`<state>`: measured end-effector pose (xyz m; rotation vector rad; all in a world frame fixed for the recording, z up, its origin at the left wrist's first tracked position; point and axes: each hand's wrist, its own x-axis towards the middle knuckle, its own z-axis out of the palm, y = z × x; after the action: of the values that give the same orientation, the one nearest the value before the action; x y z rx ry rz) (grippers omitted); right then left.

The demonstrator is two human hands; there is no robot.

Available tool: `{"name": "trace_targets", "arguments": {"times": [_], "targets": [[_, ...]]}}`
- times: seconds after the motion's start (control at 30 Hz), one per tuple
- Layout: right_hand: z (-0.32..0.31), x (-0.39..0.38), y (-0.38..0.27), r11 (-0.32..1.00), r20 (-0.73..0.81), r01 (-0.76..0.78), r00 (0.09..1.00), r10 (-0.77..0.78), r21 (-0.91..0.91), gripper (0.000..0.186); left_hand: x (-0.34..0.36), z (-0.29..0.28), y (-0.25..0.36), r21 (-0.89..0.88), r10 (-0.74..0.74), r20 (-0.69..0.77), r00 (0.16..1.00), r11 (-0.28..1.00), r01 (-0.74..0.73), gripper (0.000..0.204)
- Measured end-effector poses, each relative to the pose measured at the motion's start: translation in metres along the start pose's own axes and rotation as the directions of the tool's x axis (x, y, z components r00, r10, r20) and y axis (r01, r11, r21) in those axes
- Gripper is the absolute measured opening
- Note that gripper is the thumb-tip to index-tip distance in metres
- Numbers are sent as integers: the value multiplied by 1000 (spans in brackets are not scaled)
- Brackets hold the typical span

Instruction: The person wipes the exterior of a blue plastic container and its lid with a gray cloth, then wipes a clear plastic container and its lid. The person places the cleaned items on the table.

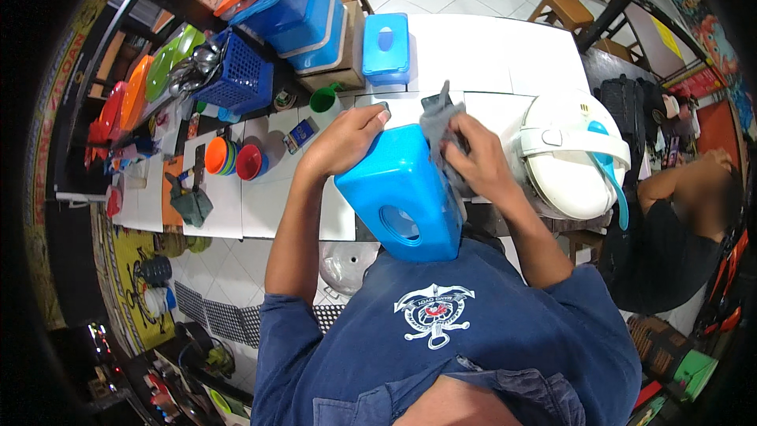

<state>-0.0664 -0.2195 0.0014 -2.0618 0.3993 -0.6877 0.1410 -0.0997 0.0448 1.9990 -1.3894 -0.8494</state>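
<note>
A blue plastic tissue box point(378, 177) with an oval opening in its face is tilted in front of my chest, above the near edge of the table. My left hand point(347, 140) grips its upper left edge, fingers closed round the rim. Against the box's right side, my right hand point(479, 156) holds a bunched grey cloth point(436, 122), its fingers pinched on the fabric. Part of the cloth hangs down between hand and box. Another blue tissue box point(386, 59) stands farther back on the white table.
A white rice cooker point(564, 173) with a blue rice paddle point(607, 159) stands at right. At left are orange and red cups point(251, 162), a green mug point(324, 99), a blue cutlery basket point(236, 75) and stacked blue containers point(303, 12). Another person point(670, 237) sits at far right.
</note>
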Motion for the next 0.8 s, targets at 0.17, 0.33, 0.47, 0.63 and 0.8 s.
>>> {"name": "trace_targets", "arguments": {"times": [0.17, 0.33, 0.47, 0.63, 0.8], "targets": [[-9, 38, -17, 991, 87, 128, 988, -125, -33, 21, -5, -1, 19, 99, 39, -48, 998, 994, -34, 33], [-12, 28, -16, 1000, 149, -11, 989, 9, 11, 20, -10, 1, 18, 106, 17, -31, 999, 994, -14, 33], [0, -16, 8, 998, 172, -63, 983, 56, 32, 22, -13, 2, 8, 94, -8, -29, 1000, 996, 11, 35], [-2, -84, 24, 968, 402, -242, 882, 246, -60, 25, -16, 3, -3, 41, 2, -27, 1000, 999, 0, 37], [-20, -86, 21, 943, 275, -301, 927, 255, 142, 20, -13, 9, -15, -101, -10, -16, 1000, 995, 9, 38]]}}
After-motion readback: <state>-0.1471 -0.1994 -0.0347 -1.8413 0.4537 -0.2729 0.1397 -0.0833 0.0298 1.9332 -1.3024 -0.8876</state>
